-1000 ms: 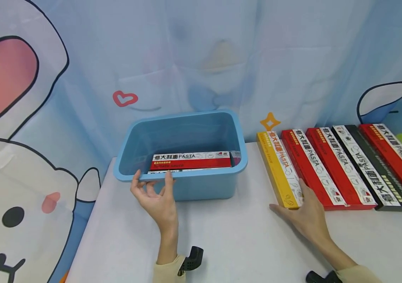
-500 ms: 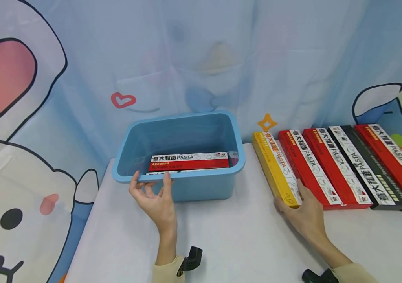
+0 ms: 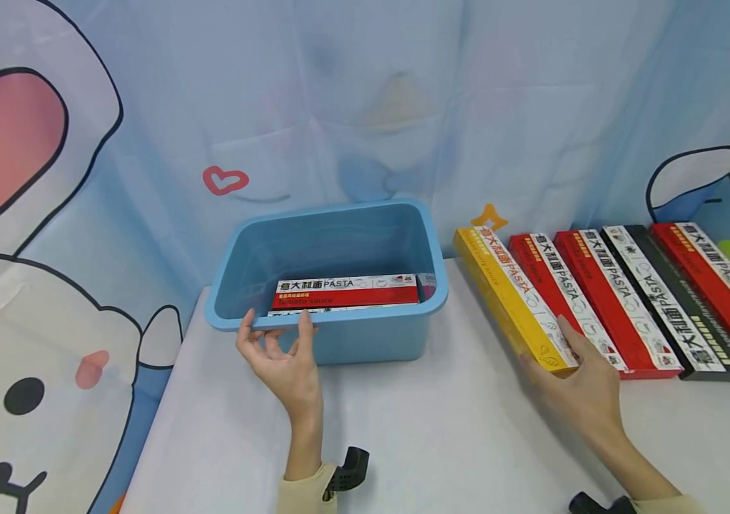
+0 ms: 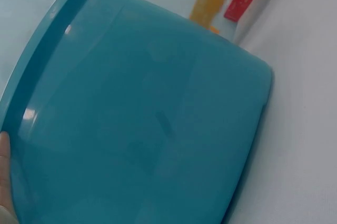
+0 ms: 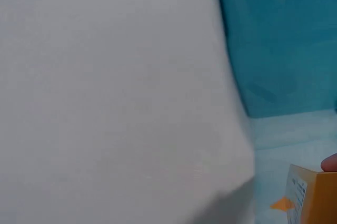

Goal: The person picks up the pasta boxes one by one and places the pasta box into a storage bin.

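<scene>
In the head view, my right hand (image 3: 576, 389) grips the near end of a yellow pasta box (image 3: 512, 300), thumb on its left side and fingers on its right. The box is tilted, overlapping the neighbouring red pasta box (image 3: 564, 296); its orange-looking end (image 5: 321, 197) shows at the right wrist view's lower corner. My left hand (image 3: 287, 368) holds the front rim of a blue plastic bin (image 3: 371, 343), thumb and a fingertip at the edge. Inside the bin lies a red-and-white tomato sauce pasta box (image 3: 347, 291), its lower part hidden by the front wall.
More pasta boxes lie side by side at the right: a red one (image 3: 618, 303), a black one (image 3: 679, 307) and another red one (image 3: 718, 293). A white cloth covers the table (image 3: 416, 442). Behind it hangs a blue cartoon curtain (image 3: 352, 93).
My right hand has closed on the yellow pasta box and raised it off its place, its near end swinging right over the red box. My left hand and the bin have stayed put.
</scene>
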The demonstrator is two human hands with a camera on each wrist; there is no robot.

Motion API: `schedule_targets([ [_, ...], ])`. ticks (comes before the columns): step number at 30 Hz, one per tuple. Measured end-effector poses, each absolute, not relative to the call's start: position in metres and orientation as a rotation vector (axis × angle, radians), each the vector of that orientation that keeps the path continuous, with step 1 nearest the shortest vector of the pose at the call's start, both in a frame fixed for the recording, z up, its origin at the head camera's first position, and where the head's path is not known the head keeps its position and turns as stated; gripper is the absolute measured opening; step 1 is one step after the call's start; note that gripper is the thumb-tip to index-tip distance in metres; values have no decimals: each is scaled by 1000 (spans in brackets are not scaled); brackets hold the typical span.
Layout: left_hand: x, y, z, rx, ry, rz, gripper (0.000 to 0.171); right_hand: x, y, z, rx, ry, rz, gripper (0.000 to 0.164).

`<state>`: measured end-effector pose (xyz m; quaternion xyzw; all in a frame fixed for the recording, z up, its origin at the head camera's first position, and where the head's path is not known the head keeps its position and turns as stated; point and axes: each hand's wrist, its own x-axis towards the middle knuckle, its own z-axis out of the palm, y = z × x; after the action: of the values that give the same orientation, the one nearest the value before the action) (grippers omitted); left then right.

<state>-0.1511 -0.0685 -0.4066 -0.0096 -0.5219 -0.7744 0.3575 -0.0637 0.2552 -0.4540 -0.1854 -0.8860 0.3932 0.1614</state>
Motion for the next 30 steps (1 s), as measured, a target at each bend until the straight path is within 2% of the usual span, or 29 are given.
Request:
schedule_targets([
  [6, -151, -71, -407, -24, -1346, -1995, 72, -62, 264, -416, -382, -2439, 1078, 85],
  [14, -152, -72, -407, -26, -1359, -1988, 74, -68, 260, -359, -187, -2360, 1084, 84],
  [24, -153, -73, -409, -12, -1342, -1996, 72, -104, 232, -294, 249, -2353, 1115, 89],
  [30, -154, -70, -408, -17, -1348, -2000, 71, -132, 213, -264, 484, -2393, 1153, 86],
])
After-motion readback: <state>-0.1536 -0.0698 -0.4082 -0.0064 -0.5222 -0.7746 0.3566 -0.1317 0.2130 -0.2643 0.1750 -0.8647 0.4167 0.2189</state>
